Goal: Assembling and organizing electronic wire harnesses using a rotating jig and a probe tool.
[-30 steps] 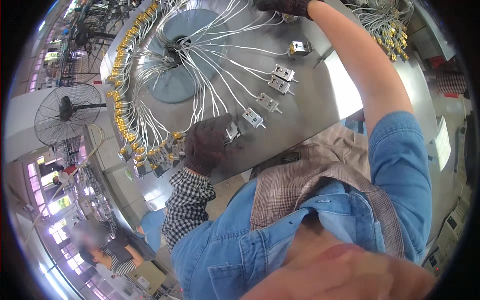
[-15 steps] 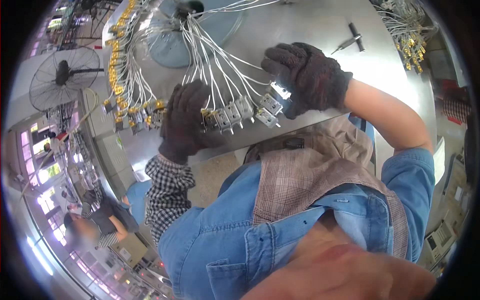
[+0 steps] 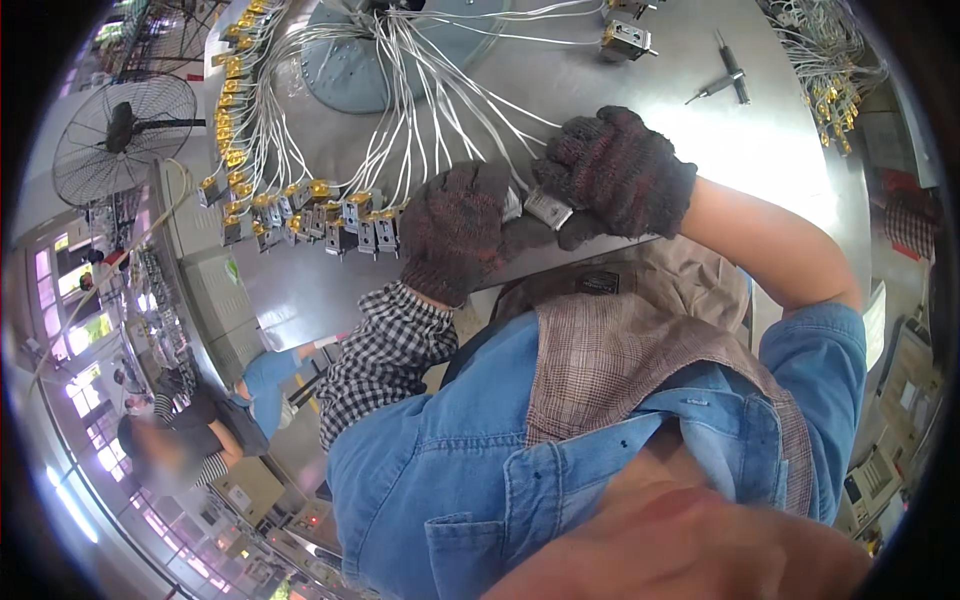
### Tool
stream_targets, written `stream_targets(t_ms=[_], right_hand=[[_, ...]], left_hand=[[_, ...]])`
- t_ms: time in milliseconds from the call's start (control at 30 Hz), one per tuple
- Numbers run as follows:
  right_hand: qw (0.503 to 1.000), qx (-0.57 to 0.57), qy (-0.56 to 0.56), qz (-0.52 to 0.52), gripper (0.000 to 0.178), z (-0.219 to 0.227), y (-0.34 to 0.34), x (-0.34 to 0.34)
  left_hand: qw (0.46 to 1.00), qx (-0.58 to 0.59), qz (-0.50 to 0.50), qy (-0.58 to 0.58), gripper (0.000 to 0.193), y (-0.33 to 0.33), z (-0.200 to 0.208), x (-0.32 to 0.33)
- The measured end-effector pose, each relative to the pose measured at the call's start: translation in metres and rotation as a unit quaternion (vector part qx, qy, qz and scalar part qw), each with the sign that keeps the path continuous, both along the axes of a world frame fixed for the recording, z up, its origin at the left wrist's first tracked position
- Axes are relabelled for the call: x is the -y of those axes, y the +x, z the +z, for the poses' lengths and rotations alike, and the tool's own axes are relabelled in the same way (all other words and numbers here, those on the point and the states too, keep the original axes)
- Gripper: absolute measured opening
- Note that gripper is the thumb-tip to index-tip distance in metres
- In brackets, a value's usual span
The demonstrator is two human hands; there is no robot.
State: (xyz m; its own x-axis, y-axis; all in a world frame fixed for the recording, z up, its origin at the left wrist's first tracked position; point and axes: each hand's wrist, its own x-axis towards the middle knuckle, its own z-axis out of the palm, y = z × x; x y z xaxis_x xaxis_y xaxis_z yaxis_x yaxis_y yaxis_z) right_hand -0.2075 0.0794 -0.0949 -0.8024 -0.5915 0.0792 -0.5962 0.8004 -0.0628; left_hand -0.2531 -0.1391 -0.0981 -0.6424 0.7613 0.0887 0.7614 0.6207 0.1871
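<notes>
Both my hands wear dark brown knit gloves over the near edge of a metal table. My left hand (image 3: 455,225) is curled around a small silver metal block, of which only an end (image 3: 512,204) shows. My right hand (image 3: 620,175) has its fingers bent in, with thumb and fingertips at another silver metal block (image 3: 548,208) on a white wire. The fingers partly hide both blocks. White wires (image 3: 425,110) fan out from a grey-blue round disc (image 3: 340,70). Left of my left hand, several wired silver blocks with yellow ends (image 3: 350,225) lie in a row.
Two more silver blocks lie at the far edge, the nearer one (image 3: 626,40) fully visible. A dark pen-like tool with a crosspiece (image 3: 735,75) lies at the right. Wired yellow-ended parts (image 3: 830,105) hang farther right. A fan (image 3: 125,135) and a seated person (image 3: 190,430) are at left.
My left hand has moved right, toward my right hand, uncovering blocks at its left. The group of blocks between my hands no longer shows there. Two blocks now show at the far edge.
</notes>
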Motion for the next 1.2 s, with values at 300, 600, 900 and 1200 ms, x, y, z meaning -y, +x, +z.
stream_targets(t_ms=[300, 600, 900, 1200], right_hand=[[0.992, 0.097, 0.028, -0.069, 0.066, 0.001, -0.007, 0.013], [0.986, 0.156, 0.038, -0.048, 0.059, 0.008, -0.03, 0.018], [0.964, -0.021, -0.245, -0.099, 0.069, 0.05, -0.032, -0.034], [0.921, 0.008, -0.11, -0.375, 0.026, 0.045, -0.048, -0.091]], left_hand=[[0.999, 0.035, -0.014, -0.018, 0.056, -0.002, 0.003, 0.0], [0.998, 0.017, -0.066, 0.008, 0.056, -0.014, -0.01, 0.005], [0.997, 0.067, -0.022, -0.045, 0.057, -0.004, 0.004, -0.001], [0.996, 0.081, -0.024, -0.037, 0.06, -0.003, 0.012, 0.0]])
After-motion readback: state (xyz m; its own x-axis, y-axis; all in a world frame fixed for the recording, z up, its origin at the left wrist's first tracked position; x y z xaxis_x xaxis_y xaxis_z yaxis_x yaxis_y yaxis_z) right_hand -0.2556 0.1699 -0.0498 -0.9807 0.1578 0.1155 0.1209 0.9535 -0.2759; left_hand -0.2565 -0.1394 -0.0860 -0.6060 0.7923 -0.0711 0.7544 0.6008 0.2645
